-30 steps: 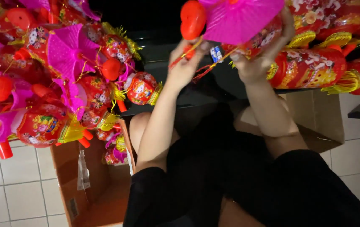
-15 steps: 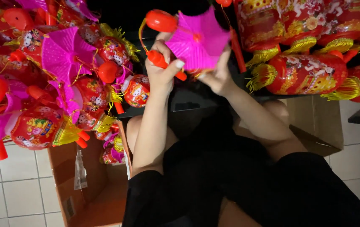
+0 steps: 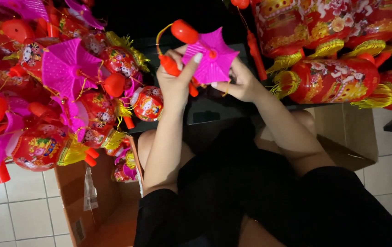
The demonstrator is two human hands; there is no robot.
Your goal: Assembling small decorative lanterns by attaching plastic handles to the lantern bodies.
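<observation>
Both of my hands are raised around one small toy lantern. My left hand (image 3: 174,87) grips its red stick handle (image 3: 171,66), with the thumb pressed on the pink pleated umbrella-shaped top (image 3: 212,57). My right hand (image 3: 242,84) pinches the lower right edge of that pink top. A red ball (image 3: 184,31) on a thin yellow cord sits just above the pink top. My black-clothed lap (image 3: 251,196) lies below the hands.
To the left hangs a dense pile of small red and pink lanterns (image 3: 68,91). Larger red barrel lanterns with gold tassels (image 3: 333,80) lie at the upper right. An open cardboard box (image 3: 90,196) stands at the lower left, another cardboard box (image 3: 342,132) to the right, both on white floor tiles (image 3: 13,210).
Both hands have brought the pink-topped lantern down and leftward from the upper right to the middle. The left hand's grip has shifted onto the red handle.
</observation>
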